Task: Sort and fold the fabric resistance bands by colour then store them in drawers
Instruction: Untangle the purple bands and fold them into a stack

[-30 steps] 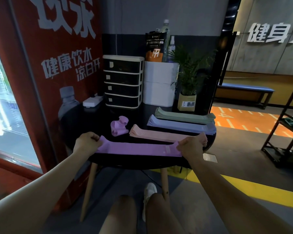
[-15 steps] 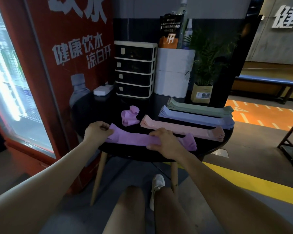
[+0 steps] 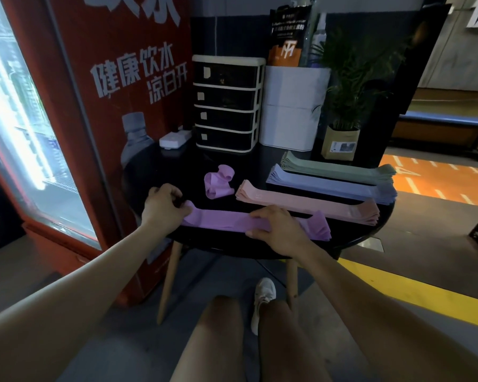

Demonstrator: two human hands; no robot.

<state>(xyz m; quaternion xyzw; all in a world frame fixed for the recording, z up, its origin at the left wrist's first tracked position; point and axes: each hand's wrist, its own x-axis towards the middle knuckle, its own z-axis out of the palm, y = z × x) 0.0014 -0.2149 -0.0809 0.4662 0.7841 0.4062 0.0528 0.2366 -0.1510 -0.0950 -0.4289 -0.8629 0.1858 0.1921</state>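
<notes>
Purple resistance band (image 3: 221,222) stretched flat along the near edge of the round black bench (image 3: 155,172), left end pinched in the grip of the left hand (image 3: 163,206), fingers curled round the fabric. Right hand (image 3: 279,230) laid across the band's middle, fingers bent over its near and far edges, pinching it; loose right end (image 3: 319,228) fanned out just short of the bench rim.

Just behind: pink stack (image 3: 304,201), nearly touching the right hand's knuckles. Further back, blue stack (image 3: 329,186), then green stack (image 3: 334,168), each lying parallel, right ends reaching to the bench's right edge. Crumpled purple band (image 3: 218,181) beside the pink stack's left end, apart from the left hand.

At the back: drawer unit (image 3: 228,103), four drawers, all closed; white box (image 3: 293,108) touching its right side; potted plant (image 3: 342,125) right of that; white power strip (image 3: 174,139) left of the drawers. Red vending machine (image 3: 94,106) hard against the bench's left side.

Bare dark surface between the crumpled band and the drawers. Open floor to the right, past a yellow line (image 3: 414,293).
</notes>
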